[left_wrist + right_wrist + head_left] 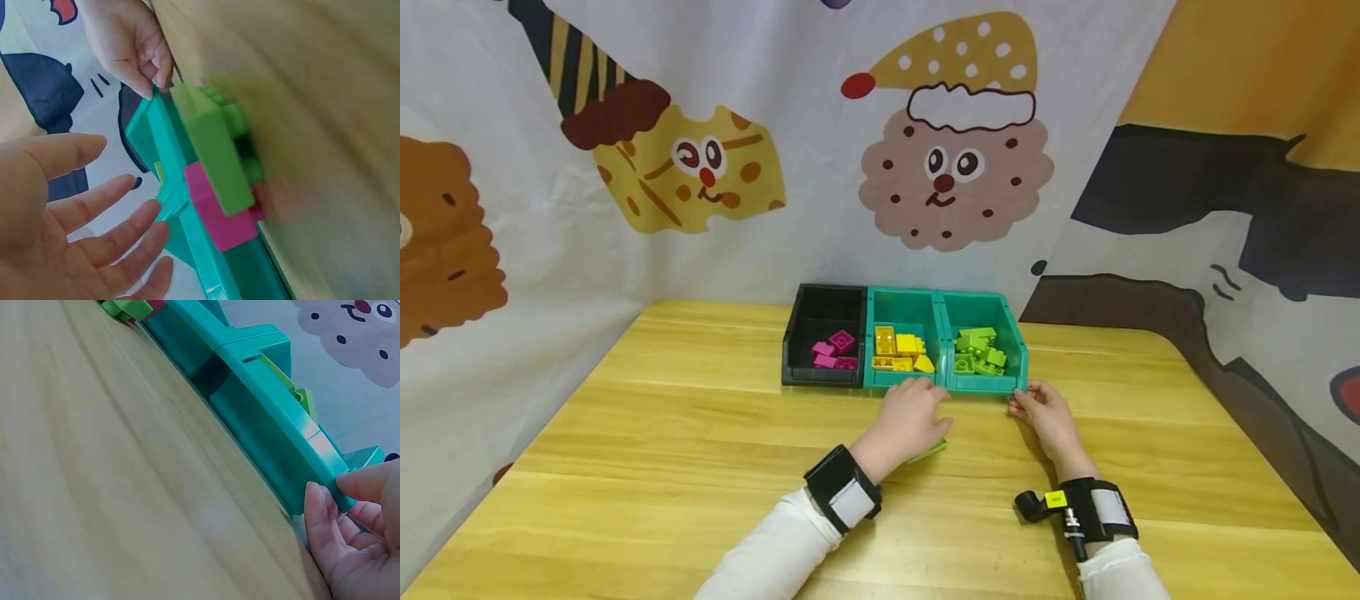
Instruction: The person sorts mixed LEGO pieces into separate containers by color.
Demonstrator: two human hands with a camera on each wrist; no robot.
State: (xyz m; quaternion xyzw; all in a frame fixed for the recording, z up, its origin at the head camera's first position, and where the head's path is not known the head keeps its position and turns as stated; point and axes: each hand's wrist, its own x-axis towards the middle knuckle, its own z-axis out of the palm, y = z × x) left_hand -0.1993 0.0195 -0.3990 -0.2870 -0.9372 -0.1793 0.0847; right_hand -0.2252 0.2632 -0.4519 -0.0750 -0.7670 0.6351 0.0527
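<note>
My left hand (906, 423) hovers over the table in front of the middle bin, its fingers (119, 240) spread and holding nothing. Beneath it, a lime green toy brick (930, 451) is mostly hidden in the head view. The left wrist view shows that green brick beside a magenta brick (220, 209), in front of the bins. With thumb and fingers, my right hand (1054, 421) pinches the front right corner of the right teal bin (992, 384). Several lime green bricks (977, 350) lie inside that bin.
Left of it stand a middle teal bin (902, 304) with several yellow bricks (906, 345) and a black bin (823, 304) with several magenta bricks (835, 350). All sit side by side on the wooden table (662, 433), before a printed cloth (820, 208).
</note>
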